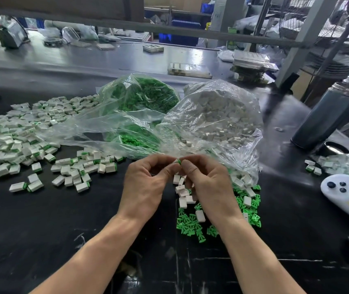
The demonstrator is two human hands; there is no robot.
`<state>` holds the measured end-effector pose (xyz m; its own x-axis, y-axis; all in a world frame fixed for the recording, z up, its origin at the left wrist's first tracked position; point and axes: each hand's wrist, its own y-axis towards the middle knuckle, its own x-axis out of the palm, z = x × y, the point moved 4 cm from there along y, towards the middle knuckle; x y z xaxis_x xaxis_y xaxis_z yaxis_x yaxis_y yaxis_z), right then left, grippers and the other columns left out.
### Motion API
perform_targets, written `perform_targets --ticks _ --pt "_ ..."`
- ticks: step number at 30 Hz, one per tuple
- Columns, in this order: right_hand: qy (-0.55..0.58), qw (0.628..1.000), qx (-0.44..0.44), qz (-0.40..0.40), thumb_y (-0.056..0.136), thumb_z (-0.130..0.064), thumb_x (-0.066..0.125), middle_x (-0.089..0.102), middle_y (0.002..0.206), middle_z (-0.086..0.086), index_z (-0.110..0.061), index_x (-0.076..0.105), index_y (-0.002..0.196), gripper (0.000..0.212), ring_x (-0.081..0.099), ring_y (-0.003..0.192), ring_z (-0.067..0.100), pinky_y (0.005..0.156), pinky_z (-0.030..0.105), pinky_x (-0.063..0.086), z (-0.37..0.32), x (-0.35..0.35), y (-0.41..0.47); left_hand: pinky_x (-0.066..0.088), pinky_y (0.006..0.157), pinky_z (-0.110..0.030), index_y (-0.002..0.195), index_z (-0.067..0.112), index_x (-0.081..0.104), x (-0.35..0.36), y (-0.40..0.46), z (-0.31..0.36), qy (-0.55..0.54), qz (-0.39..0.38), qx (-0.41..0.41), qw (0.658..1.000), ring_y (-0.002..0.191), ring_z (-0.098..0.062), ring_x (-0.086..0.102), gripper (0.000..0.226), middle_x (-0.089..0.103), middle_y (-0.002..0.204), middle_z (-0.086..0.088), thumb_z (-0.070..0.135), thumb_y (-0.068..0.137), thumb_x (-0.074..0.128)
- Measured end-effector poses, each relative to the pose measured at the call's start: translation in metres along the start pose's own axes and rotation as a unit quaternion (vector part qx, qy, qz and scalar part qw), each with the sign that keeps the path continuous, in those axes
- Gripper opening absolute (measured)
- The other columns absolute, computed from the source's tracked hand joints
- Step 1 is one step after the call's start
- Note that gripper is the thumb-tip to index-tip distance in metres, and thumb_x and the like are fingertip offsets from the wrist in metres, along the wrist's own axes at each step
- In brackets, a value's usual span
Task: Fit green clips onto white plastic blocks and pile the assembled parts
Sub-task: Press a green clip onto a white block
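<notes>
While both hands, left hand [146,183] & right hand [203,183], pinch one green clip [178,161] betw fingertips, I see the assembled pile [10,141] lies well left, nearer the left.

Green clip [179,161] pinched between my fingertips at centre. Loose green clips [190,222] and white blocks [183,193] scattered near right. Assembled parts [16,141] heaped far left.

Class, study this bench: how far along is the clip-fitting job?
Done: a wide pile of assembled parts covers the table's left. In hand: the left hand and right hand pinch one green clip between them. Left: loose clips and blocks under the hands, plus two well-filled bags, green and white.
</notes>
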<state>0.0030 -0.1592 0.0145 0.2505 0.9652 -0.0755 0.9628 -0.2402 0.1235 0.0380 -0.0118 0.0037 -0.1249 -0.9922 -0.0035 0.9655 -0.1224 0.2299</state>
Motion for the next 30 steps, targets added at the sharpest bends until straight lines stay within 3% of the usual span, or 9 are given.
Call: perform_targets --ticks 3,9,16,21,23,27,30 --pt "-0.024 1.000 0.001 -0.005 0.100 -0.012 0.068 0.074 0.078 -0.001 -0.014 0.077 0.098 0.009 0.061 0.063 0.006 0.051 0.016 0.044 0.003 0.000 0.000 0.049 0.061 -0.009 0.090 0.026 0.080 -0.002 0.002 -0.004 -0.001 0.011 -0.015 1.000 0.069 0.004 0.068 0.009 0.079 0.081 0.009 0.021 0.083 0.083" --pt "-0.051 0.998 0.026 -0.009 0.101 -0.015 0.066 0.064 0.063 -0.009 -0.013 0.076 0.092 0.014 0.056 0.055 0.004 0.050 0.015 0.042 0.009 -0.002 0.003 0.048 0.060 -0.009 0.091 0.021 0.077 -0.004 0.003 -0.004 0.013 0.011 -0.023 1.000 0.065 0.005 0.065 0.010 0.077 0.079 0.009 0.014 0.086 0.082" --pt "-0.142 0.989 0.035 -0.003 0.100 -0.031 0.070 0.075 0.079 -0.013 -0.027 0.075 0.088 0.014 0.067 0.071 0.000 0.067 0.014 0.050 0.012 -0.011 0.005 0.052 0.066 -0.016 0.085 0.026 0.077 -0.015 0.009 -0.008 0.120 -0.011 -0.060 0.991 0.066 0.003 0.066 0.012 0.077 0.079 0.012 0.015 0.089 0.080" --pt "-0.240 0.969 0.055 0.014 0.099 -0.032 0.070 0.072 0.081 -0.013 -0.029 0.074 0.086 0.014 0.065 0.078 0.000 0.068 0.017 0.045 0.015 -0.032 0.009 0.046 0.070 -0.023 0.078 0.037 0.072 -0.041 0.018 -0.016 0.332 0.023 -0.103 0.937 0.074 0.002 0.066 0.017 0.072 0.073 0.020 0.028 0.091 0.079" --pt "-0.269 0.961 0.064 0.003 0.098 -0.031 0.071 0.071 0.082 -0.015 -0.030 0.075 0.086 0.013 0.064 0.077 -0.002 0.061 0.009 0.041 0.015 -0.036 0.010 0.047 0.074 -0.026 0.075 0.037 0.070 -0.049 0.022 -0.016 0.375 0.040 -0.098 0.921 0.079 -0.003 0.067 0.020 0.071 0.075 0.020 0.027 0.090 0.078" --pt "-0.261 0.961 0.078 -0.037 0.095 -0.023 0.076 0.072 0.081 -0.015 -0.034 0.078 0.084 0.016 0.061 0.068 -0.013 0.051 0.002 0.041 0.016 -0.036 0.010 0.052 0.084 -0.033 0.081 0.036 0.072 -0.060 0.025 -0.011 0.435 0.069 -0.094 0.893 0.091 -0.017 0.068 0.015 0.074 0.091 0.012 0.025 0.091 0.076" --pt "-0.274 0.956 0.076 -0.070 0.095 -0.020 0.076 0.070 0.087 -0.022 -0.037 0.079 0.085 0.020 0.060 0.077 -0.020 0.057 -0.001 0.040 0.016 -0.035 0.009 0.052 0.094 -0.039 0.094 0.031 0.077 -0.063 0.027 -0.007 0.484 0.080 -0.081 0.868 0.102 -0.025 0.067 0.007 0.073 0.105 0.002 0.025 0.093 0.074"
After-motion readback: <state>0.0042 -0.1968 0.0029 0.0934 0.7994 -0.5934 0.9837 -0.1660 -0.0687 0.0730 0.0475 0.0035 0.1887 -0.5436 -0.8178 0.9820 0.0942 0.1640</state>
